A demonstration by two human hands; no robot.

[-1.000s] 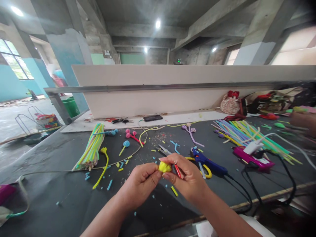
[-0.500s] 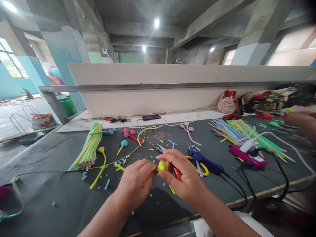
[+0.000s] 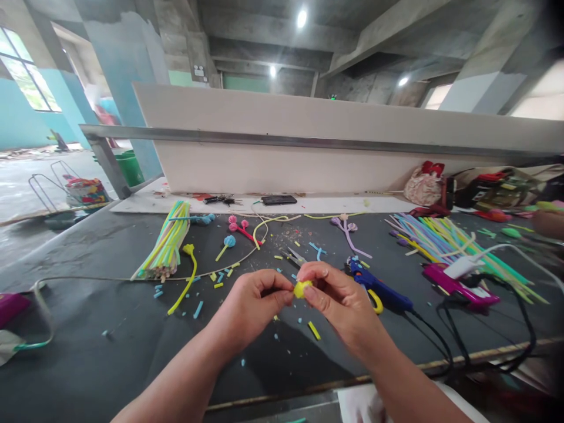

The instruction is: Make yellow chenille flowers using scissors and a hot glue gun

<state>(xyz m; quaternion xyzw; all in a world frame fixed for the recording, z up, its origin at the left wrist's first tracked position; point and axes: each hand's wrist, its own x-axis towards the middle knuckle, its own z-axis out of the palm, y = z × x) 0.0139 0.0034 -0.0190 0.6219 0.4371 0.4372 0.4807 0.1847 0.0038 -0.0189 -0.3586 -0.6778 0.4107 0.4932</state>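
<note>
A small fuzzy yellow ball (image 3: 302, 288), like the pipe-cleaner pieces around it, is held above the dark table between my hands. My left hand (image 3: 253, 302) pinches its left side with thumb and forefinger. From the right, my right hand (image 3: 343, 302) grips it between thumb and curled fingers. Below them lies a short yellow cut piece (image 3: 314, 331). Metal blades (image 3: 294, 257) point out from behind my right hand. Beside that hand rests a blue glue gun (image 3: 383, 289), with a yellow loop handle (image 3: 376, 301) next to it.
Pipe-cleaner bundles lie at left (image 3: 165, 244) and right (image 3: 458, 238). Nearer are a bent yellow stem (image 3: 192, 279), a blue ball on a stem (image 3: 230, 241), a pink branched piece (image 3: 240, 228) and a lilac one (image 3: 346, 235). A magenta power strip (image 3: 480, 298) trails cords. Another person's hand (image 3: 549, 224) shows at the right edge.
My view has shifted, so the table's things sit further right. Both hands still hold the yellow ball, now pinched nearer the fingertips. The red handle by my right hand is now hidden.
</note>
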